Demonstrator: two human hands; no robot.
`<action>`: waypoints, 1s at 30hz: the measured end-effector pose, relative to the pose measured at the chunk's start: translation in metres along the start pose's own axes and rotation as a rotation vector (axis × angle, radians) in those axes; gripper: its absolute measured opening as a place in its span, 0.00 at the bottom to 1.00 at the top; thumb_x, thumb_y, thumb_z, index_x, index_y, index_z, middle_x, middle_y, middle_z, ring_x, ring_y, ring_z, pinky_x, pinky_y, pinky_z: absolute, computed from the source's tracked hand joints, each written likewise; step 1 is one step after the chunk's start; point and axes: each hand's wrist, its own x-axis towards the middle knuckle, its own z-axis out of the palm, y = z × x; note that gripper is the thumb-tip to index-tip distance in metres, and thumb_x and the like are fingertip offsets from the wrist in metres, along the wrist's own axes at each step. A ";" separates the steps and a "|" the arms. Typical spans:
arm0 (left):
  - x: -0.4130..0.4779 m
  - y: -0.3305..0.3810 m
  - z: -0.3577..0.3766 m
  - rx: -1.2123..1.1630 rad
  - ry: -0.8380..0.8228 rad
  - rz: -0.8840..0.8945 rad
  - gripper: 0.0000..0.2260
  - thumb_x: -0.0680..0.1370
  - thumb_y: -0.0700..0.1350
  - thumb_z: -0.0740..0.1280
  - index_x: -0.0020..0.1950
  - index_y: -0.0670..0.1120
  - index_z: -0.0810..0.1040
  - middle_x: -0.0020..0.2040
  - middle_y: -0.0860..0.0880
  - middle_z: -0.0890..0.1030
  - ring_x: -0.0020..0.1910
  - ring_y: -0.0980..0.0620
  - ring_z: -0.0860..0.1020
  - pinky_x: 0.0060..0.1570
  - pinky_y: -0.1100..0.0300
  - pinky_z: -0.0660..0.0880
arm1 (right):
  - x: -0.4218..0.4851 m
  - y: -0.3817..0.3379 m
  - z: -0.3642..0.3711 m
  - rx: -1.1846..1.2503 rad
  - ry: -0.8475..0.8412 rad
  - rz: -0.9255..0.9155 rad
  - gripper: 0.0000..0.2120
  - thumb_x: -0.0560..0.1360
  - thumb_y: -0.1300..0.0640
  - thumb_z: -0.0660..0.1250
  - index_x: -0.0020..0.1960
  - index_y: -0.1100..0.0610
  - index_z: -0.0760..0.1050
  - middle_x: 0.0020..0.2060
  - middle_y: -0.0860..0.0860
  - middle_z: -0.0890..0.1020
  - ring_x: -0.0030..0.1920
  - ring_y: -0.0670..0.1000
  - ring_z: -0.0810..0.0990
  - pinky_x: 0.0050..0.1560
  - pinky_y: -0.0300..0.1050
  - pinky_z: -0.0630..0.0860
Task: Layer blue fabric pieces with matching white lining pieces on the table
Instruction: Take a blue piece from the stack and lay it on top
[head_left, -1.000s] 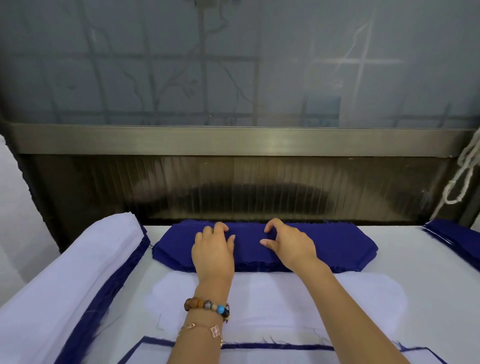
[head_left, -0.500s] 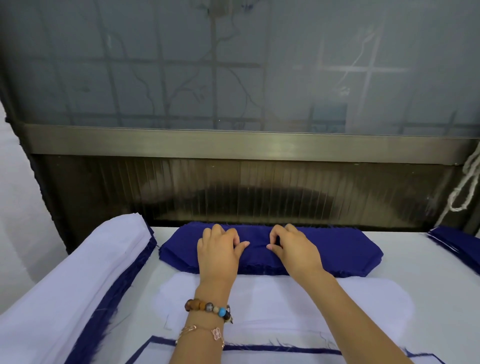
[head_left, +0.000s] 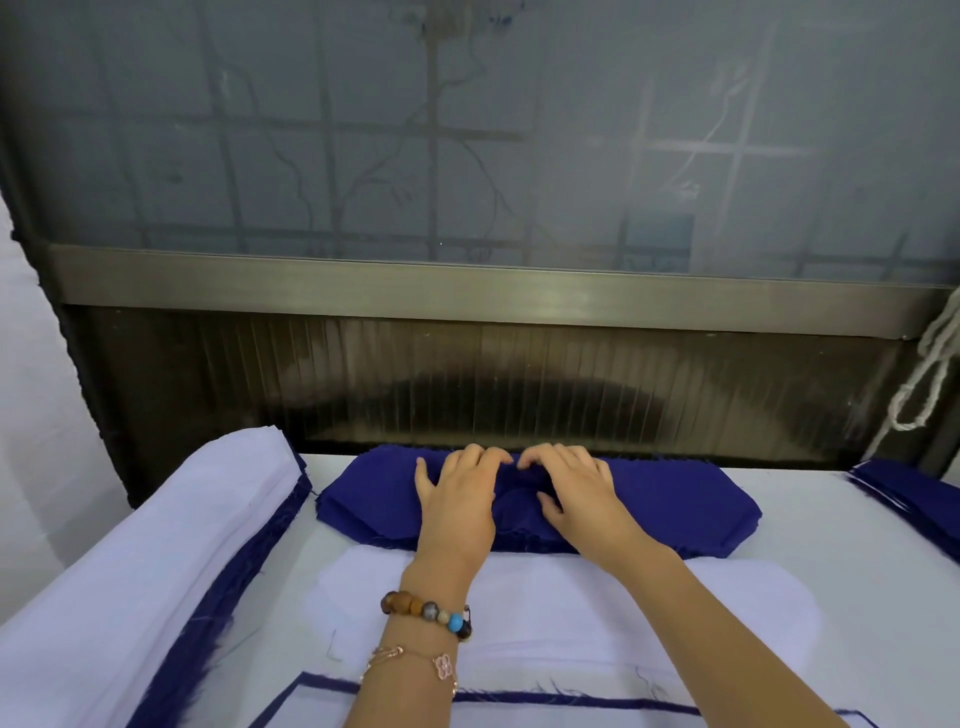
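Observation:
A stack of blue fabric pieces (head_left: 675, 499) lies at the far edge of the table. My left hand (head_left: 457, 499) and my right hand (head_left: 576, 493) rest palm-down on its middle. Their fingertips bend down at the stack's far edge and almost meet, while both thumbs lie spread on top. The blue cloth bulges a little between the hands. A white lining piece (head_left: 597, 618) with rounded ends lies flat just in front of the stack, under my forearms. I cannot see whether any fingers reach under the top piece.
A thick pile of white and blue layers (head_left: 130, 587) runs along the left. More blue pieces (head_left: 914, 493) sit at the far right. A blue-edged white piece (head_left: 519, 712) lies nearest me. A dark panel and window frame (head_left: 467, 296) back the table; a white cord (head_left: 935, 364) hangs at right.
Both hands slid forward over the blue stack to its far edge. The fingers, curled half a second ago, now lie stretched out, and the thumbs have spread apart.

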 end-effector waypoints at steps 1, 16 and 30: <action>0.000 0.000 -0.002 0.025 0.016 -0.011 0.19 0.78 0.41 0.65 0.65 0.58 0.68 0.61 0.57 0.71 0.65 0.54 0.67 0.74 0.40 0.48 | 0.001 0.000 0.000 0.015 -0.001 0.020 0.21 0.77 0.58 0.64 0.65 0.42 0.65 0.59 0.39 0.72 0.63 0.43 0.65 0.66 0.41 0.55; -0.005 -0.066 -0.038 0.040 0.068 -0.510 0.15 0.78 0.52 0.65 0.63 0.50 0.73 0.65 0.47 0.70 0.67 0.44 0.67 0.69 0.36 0.58 | -0.022 0.094 -0.069 -0.219 -0.112 0.570 0.15 0.74 0.45 0.67 0.59 0.46 0.74 0.55 0.47 0.79 0.61 0.52 0.72 0.61 0.53 0.65; -0.016 -0.071 -0.039 -0.208 0.289 -0.563 0.08 0.79 0.40 0.65 0.54 0.36 0.78 0.49 0.37 0.80 0.49 0.38 0.78 0.48 0.46 0.74 | -0.052 0.118 -0.076 0.051 0.188 0.743 0.08 0.76 0.56 0.68 0.52 0.61 0.77 0.47 0.56 0.81 0.43 0.53 0.74 0.44 0.43 0.68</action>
